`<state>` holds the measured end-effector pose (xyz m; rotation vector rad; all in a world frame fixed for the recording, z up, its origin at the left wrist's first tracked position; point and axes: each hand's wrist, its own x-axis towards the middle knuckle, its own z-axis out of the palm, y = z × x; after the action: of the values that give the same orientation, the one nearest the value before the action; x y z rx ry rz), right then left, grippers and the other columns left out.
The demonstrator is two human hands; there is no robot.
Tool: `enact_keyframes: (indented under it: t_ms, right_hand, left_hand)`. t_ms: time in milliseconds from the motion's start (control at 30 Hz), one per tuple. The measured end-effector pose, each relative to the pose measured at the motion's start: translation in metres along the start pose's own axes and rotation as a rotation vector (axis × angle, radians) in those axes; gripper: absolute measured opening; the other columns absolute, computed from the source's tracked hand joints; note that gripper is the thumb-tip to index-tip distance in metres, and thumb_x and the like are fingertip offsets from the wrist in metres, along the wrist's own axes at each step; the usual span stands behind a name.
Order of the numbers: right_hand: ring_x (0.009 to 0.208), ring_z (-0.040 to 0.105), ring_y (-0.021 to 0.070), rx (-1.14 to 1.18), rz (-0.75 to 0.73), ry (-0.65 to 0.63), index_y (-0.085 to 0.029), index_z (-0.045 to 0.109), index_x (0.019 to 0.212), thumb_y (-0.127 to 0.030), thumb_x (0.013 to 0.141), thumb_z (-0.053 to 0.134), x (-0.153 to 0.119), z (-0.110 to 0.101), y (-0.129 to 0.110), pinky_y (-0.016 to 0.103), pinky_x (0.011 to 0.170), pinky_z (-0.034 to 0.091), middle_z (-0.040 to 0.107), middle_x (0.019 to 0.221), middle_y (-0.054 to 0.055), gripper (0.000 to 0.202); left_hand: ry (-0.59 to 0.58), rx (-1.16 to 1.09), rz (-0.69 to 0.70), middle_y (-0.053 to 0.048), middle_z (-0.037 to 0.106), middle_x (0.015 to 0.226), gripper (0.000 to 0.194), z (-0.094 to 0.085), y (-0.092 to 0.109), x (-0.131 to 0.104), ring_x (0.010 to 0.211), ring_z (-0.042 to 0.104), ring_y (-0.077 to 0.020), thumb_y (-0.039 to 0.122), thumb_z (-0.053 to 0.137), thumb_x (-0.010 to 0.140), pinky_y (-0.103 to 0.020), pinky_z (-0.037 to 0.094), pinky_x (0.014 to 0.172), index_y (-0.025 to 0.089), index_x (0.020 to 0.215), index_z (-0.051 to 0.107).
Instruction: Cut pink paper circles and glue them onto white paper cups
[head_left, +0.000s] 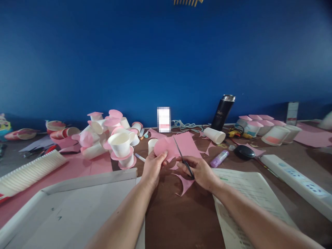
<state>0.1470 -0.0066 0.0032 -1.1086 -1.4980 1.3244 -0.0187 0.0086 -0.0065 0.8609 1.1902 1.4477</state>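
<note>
A sheet of pink paper (187, 144) is pinched at its left side by my left hand (155, 165), where its outline is rounded. My right hand (198, 169) grips a pair of scissors (178, 146) with dark handles, and the blades lie across the paper, pointing up and away from me. Below my hands a curved pink offcut (187, 184) rests on the brown table (181, 221). Just behind my left hand stands a small white paper cup (151, 145), partly hidden by the paper.
Left are pink-trimmed paper cups (119, 144), a long stack of cups (33, 170) and a grey-white board (90, 211). Right are a lying cup (214, 135), glue stick (219, 158), black mouse (244, 152), power strip (298, 181) and printed sheet (249, 193). A black flask (222, 113) stands behind.
</note>
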Motion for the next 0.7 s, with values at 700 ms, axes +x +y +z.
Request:
enact_keyframes:
  t_ms: [700]
  right_hand:
    - [0.054, 0.044, 0.0089, 0.061, -0.022, -0.022, -0.014, 0.072, 0.098, -0.048, 0.072, 0.072, 0.001, 0.0004, 0.0082, 0.023, 0.052, 0.04, 0.054, 0.063, -0.001, 0.043]
  left_hand:
    - [-0.051, 0.044, 0.008, 0.0, 0.056, 0.06, 0.031, -0.0032, -0.0055, 0.0032, 0.051, 0.045, -0.0082, 0.042, 0.074, 0.067, -0.019, 0.033, 0.047, 0.015, 0.076, 0.062]
